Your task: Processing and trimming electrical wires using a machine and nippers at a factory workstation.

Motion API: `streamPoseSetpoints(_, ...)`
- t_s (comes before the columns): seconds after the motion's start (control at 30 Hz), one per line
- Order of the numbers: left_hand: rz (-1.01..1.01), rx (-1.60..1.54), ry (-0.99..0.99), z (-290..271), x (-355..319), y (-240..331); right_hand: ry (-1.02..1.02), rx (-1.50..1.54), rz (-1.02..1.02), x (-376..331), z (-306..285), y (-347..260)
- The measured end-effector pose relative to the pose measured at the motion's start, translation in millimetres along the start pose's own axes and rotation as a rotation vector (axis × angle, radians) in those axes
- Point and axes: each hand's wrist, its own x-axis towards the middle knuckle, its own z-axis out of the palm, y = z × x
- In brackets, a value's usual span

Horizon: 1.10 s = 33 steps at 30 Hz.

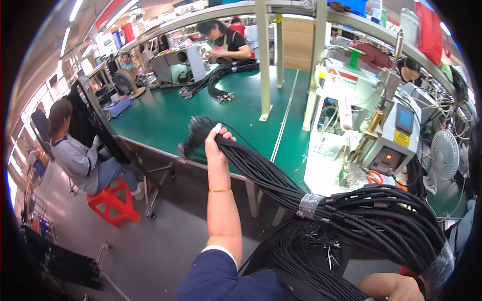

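Observation:
A long bundle of black cables (273, 175) stretches from over the edge of the green table to the lower right. Near its far end my left hand (217, 143) is closed around the cables, and the loose ends (197, 138) fan out past it, blurred. Clear plastic wrap (310, 206) binds the bundle midway, and a second wrap (442, 265) circles its bend at the right. My right arm (391, 286) shows at the lower edge beside that bend; its fingers are hidden. More black cables (301, 256) with metal ends lie in front of my body, below the bundle.
Further cable bundles (221, 83) lie on the green table (241, 113). At right stand a bench machine (396, 133), orange-handled scissors (374, 176) and a white fan (445, 154). A co-worker sits on a red stool (114, 203) at left; another works behind the table.

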Motion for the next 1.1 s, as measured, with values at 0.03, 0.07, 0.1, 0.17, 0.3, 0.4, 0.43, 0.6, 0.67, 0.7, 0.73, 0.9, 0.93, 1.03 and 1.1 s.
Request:
streamPoseSetpoints(0.03,0.059,0.296,0.005,30,12,-5,0.012,-0.02,0.017,2,2,0)
streamPoseSetpoints(0.07,0.071,0.438,0.064,62,24,-17,0.031,-0.041,0.02,3,1,2)
streamPoseSetpoints(0.1,0.085,0.58,0.124,88,38,-36,0.049,-0.06,0.022,3,1,5)
streamPoseSetpoints(0.17,0.099,0.78,0.1,114,71,-56,0.052,-0.089,0.024,5,-4,11)
streamPoseSetpoints(0.3,0.155,1.091,-0.053,123,150,-106,0.079,0.141,0.187,1,-32,26)
streamPoseSetpoints(0.4,0.092,1.331,-0.048,109,188,-130,0.382,0.177,0.348,18,-71,45)
streamPoseSetpoints(0.43,0.207,1.561,-0.02,84,202,-132,0.473,0.203,0.391,29,-85,55)
streamPoseSetpoints(0.6,0.221,1.726,-0.324,83,145,-136,1.27,0.276,0.6,61,-120,104)
streamPoseSetpoints(0.67,-0.147,1.254,-0.4,122,45,-84,1.375,0.112,0.318,83,-150,130)
streamPoseSetpoints(0.7,-0.486,0.683,-0.213,103,26,-59,1.391,0.028,0.236,100,-166,152)
streamPoseSetpoints(0.73,-0.464,0.705,-0.177,69,-50,-19,1.41,-0.056,0.152,116,-180,173)
streamPoseSetpoints(0.9,0.014,0.742,0.047,42,-168,-28,1.32,-0.476,0.284,107,-251,221)
streamPoseSetpoints(0.93,0.187,0.872,0.175,37,-178,-36,1.325,-0.479,0.277,102,-251,224)
streamPoseSetpoints(1.03,0.327,1.108,0.441,-7,-200,-28,0.79,-1.065,0.671,81,-223,225)
streamPoseSetpoints(1.1,0.356,1.06,0.45,-15,-202,-19,0.976,-1.237,0.148,46,-216,219)
